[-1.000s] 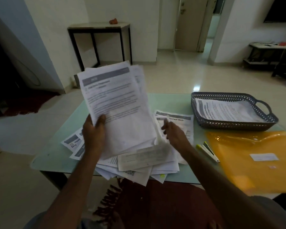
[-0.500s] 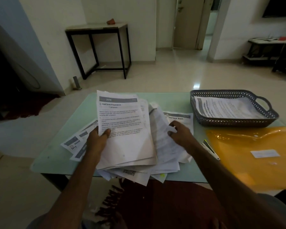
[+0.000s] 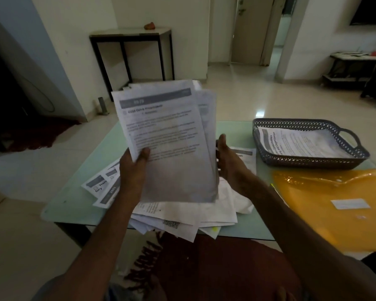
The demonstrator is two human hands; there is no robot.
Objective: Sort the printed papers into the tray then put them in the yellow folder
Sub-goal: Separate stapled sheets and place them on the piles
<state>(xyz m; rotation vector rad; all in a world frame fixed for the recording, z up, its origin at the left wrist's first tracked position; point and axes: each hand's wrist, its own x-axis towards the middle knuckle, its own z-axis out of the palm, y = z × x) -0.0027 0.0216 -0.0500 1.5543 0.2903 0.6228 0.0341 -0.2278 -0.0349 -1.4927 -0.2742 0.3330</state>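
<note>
Aloft, left grip (image 3: 132,170) pinches the papers (image 3: 172,148), thumb in front; right grip (image 3: 229,165) touches their edge, curl hidden.

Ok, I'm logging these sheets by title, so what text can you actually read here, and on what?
"Cold Drink Preparation" (blurred): top of the held stack; its header number is unreadable.
"Consumables", "and Organization": printed sheet in the tray.
"Dry", "Han" (cut off): leftmost sheet.
"2851": dark-banded sheet beside it.
"ath": partly hidden sheet behind the right hand.
White label on the yellow folder: too blurred.
</note>
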